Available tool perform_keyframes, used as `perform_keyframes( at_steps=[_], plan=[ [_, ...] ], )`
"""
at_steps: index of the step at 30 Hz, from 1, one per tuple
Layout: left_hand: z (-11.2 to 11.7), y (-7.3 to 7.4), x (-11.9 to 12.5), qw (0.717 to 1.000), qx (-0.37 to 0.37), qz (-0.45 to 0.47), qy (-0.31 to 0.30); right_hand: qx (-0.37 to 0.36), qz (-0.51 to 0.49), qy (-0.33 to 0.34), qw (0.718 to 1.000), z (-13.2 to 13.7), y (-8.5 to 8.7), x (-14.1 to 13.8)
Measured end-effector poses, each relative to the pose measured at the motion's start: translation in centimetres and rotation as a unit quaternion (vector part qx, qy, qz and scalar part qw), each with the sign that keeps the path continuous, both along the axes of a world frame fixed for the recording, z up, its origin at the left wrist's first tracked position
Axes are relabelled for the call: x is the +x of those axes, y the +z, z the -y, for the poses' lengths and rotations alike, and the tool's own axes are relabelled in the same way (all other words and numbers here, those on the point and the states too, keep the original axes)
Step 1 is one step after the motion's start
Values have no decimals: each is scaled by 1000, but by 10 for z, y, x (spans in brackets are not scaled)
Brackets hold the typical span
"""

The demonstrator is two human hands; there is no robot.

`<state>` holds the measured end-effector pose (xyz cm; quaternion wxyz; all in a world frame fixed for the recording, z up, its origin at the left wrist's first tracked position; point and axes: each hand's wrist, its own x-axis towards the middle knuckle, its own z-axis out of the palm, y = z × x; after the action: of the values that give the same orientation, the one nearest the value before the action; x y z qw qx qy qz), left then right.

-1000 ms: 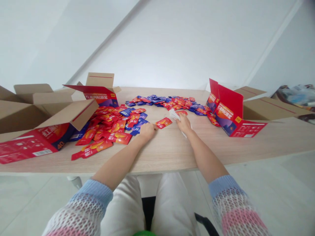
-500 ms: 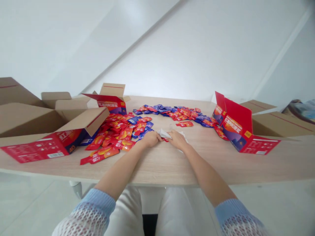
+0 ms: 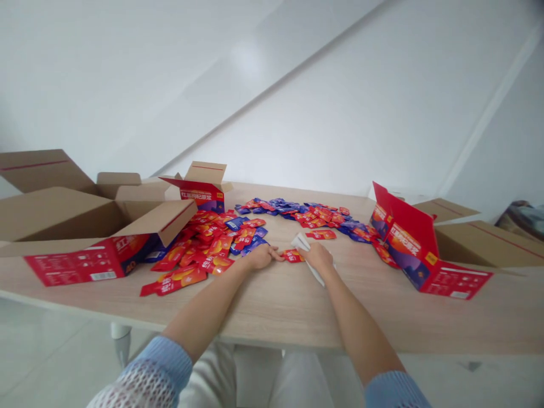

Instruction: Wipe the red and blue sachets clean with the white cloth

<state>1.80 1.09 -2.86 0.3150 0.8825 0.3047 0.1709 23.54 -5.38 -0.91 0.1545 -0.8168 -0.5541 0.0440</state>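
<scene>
A red sachet (image 3: 292, 256) with orange fruit printed on it lies on the table between my two hands. My left hand (image 3: 260, 256) is closed with its fingertips at the sachet's narrow left end, holding it against the tabletop. In my right hand (image 3: 319, 258) is a white tissue (image 3: 301, 242), bunched in the fingers over the sachet's right end. Part of the tissue sticks out beyond the hand. Just behind, another red sachet (image 3: 321, 234) lies by itself. A pile of red and blue sachets (image 3: 216, 245) is beside my left hand.
An open red carton (image 3: 80, 262) stands at the left, with a smaller open carton (image 3: 202, 195) behind it. Another open carton (image 3: 410, 249) stands at the right. More red and blue sachets (image 3: 276, 207) spread in an arc across the back of the wooden table (image 3: 280, 317).
My right hand with the tissue has shifted off the sachet's middle to its right end, uncovering the sachet. My left hand stays at its left end. The camera view has tilted up slightly.
</scene>
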Motion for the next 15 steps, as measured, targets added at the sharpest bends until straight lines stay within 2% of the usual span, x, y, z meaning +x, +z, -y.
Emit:
perform_keyframes(
  at_steps=[5,11,15],
  plan=[
    [3,3,2,1000,5,-10,-10,6,-10,-40,999,-5,4,0],
    [6,26,7,984,64,-164,33,66,73,-71,993,-2,-4,3],
    [2,27,6,984,54,-169,-10,67,95,-102,988,5,-12,19]
  ],
)
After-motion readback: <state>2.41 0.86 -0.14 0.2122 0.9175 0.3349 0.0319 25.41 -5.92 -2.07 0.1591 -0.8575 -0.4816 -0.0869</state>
